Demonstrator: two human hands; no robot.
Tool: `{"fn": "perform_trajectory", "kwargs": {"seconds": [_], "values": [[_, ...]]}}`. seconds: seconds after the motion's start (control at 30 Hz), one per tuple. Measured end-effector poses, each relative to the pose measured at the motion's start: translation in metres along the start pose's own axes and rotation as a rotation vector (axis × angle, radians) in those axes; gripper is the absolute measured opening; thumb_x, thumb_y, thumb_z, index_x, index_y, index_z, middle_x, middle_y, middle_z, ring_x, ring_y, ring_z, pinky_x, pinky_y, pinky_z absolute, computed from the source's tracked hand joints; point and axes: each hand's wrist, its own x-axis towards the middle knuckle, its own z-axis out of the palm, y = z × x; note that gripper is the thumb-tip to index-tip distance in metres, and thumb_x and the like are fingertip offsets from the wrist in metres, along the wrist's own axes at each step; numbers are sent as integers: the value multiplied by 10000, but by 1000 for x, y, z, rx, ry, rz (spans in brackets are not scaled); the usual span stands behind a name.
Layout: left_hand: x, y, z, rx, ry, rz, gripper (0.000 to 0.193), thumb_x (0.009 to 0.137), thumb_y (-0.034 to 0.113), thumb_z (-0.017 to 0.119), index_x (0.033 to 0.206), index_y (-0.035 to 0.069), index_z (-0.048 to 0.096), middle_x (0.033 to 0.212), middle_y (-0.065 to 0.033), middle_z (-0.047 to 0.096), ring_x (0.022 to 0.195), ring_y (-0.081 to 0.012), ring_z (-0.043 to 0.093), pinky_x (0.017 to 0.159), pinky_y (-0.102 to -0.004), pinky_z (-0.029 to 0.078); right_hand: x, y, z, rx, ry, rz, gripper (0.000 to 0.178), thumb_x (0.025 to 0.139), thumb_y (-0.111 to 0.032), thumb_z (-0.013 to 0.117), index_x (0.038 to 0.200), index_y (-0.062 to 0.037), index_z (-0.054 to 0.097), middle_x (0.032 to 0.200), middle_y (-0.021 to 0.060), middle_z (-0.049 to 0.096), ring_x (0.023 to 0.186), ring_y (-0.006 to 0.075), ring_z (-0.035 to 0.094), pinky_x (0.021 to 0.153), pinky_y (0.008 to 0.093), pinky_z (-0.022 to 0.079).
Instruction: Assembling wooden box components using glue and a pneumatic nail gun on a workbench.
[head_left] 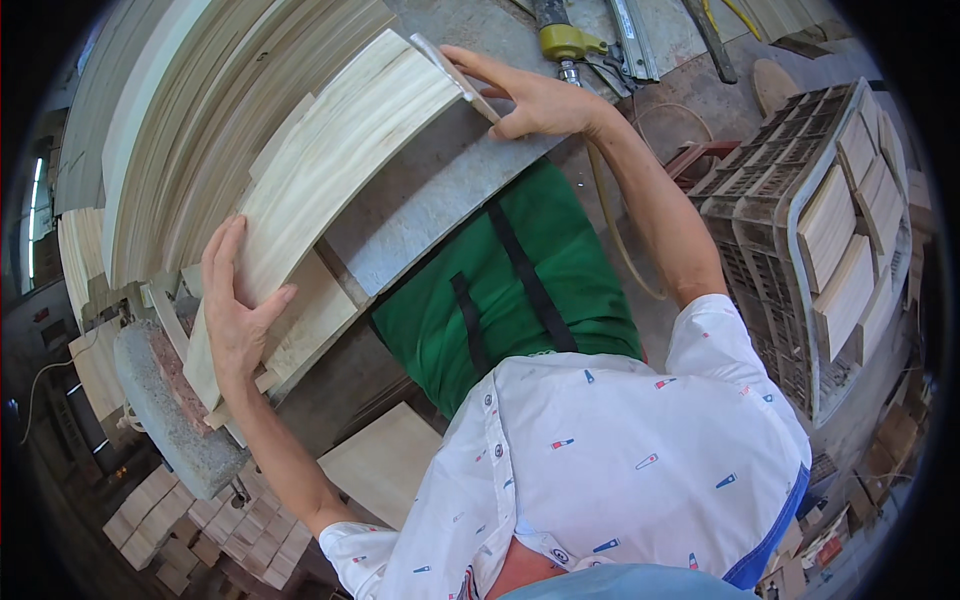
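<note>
A long pale wooden board (345, 155) lies slantwise over the worktable. My left hand (237, 310) spans its left part, with the fingers at the far edge and the thumb at the near one. At the board's far right end my right hand (540, 100) grips a short, thin wooden piece (450, 75) that stands against that end. The fingers reach over its far side and the thumb presses the near side. Whether this piece is joined to the board, I cannot tell. Under the board's left part a flat wooden panel (310, 315) rests near the table edge.
Behind the board rise stacked wooden strips (190, 130). A yellow-green air tool (570, 42) lies at the back, near a metal rail (632, 40). A crate (750, 190) of wood blocks stands at right. A rough stone block (165, 410) sits left; more wood blocks (210, 520) are stacked below it.
</note>
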Motion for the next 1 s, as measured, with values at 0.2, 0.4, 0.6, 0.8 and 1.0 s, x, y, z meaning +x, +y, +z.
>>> {"fn": "perform_trajectory", "kwargs": {"seconds": [0.2,0.4,0.6,0.8,1.0], "values": [[2,1,3,-13,7,-13,939,621,219,869,1485,97,522,1502,-122,475,1392,-293,460,1182,-435,367,9,-5,-1,-29,-65,-47,1116,676,-46,631,1658,-133,107,1660,134,281,1528,239,284,1269,392,241],[2,-1,5,-5,-7,-22,940,628,203,868,1492,94,515,1504,-122,473,1397,-288,454,1187,-431,357,16,0,8,21,-55,-55,1112,689,-25,622,1660,-153,95,1655,130,296,1528,235,287,1268,399,237],[3,0,5,-22,-6,-31,930,633,195,857,1492,96,513,1506,-118,471,1397,-285,454,1192,-429,351,20,8,14,31,21,-150,1088,691,-107,672,1646,-109,152,1529,186,436,1390,289,451,1138,339,376],[3,2,3,3,1,-33,908,642,186,837,1488,103,517,1506,-110,474,1398,-285,454,1190,-428,356,22,11,19,-13,29,-154,1083,691,-94,670,1645,-108,157,1517,187,450,1366,295,474,1103,343,412],[2,-1,4,10,0,-22,907,642,178,837,1487,102,516,1506,-114,478,1398,-285,455,1180,-428,363,24,13,23,12,21,-150,1078,698,-99,673,1645,-110,158,1517,191,447,1344,303,493,1084,346,431]]}}
